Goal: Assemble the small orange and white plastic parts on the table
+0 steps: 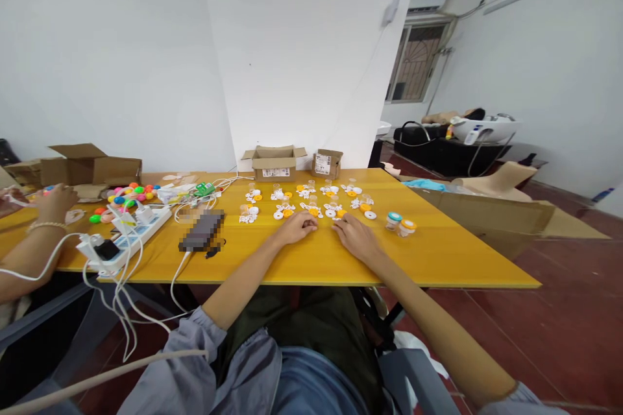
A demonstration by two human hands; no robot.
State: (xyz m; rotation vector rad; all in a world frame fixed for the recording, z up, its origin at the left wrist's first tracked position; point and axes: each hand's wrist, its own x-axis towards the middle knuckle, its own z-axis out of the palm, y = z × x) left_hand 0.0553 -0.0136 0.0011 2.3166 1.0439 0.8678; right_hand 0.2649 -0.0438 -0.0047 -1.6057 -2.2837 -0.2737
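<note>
My left hand [296, 228] rests on the yellow table, its fingers loosely curled with a gap to the thumb and nothing visible between them. To its right, my right hand [359, 238] lies palm down with its fingers stretched out near an orange lid [341, 213]. Just beyond both hands, small groups of parts are spread out: clear plastic cups [313, 200], orange rings [314, 212], white discs [331, 213] and small white pieces [248, 218]. Right of my right hand stand two capped clear jars, one with a teal lid [394, 216] and one with an orange lid [408, 225].
An open cardboard box [275, 168] and a smaller box [326, 163] stand at the table's back. Left are a dark power bank-like block [202, 231], a power strip [136, 237] with trailing cables, and colourful balls [129, 194]. Another person's arm [48, 224] is at far left.
</note>
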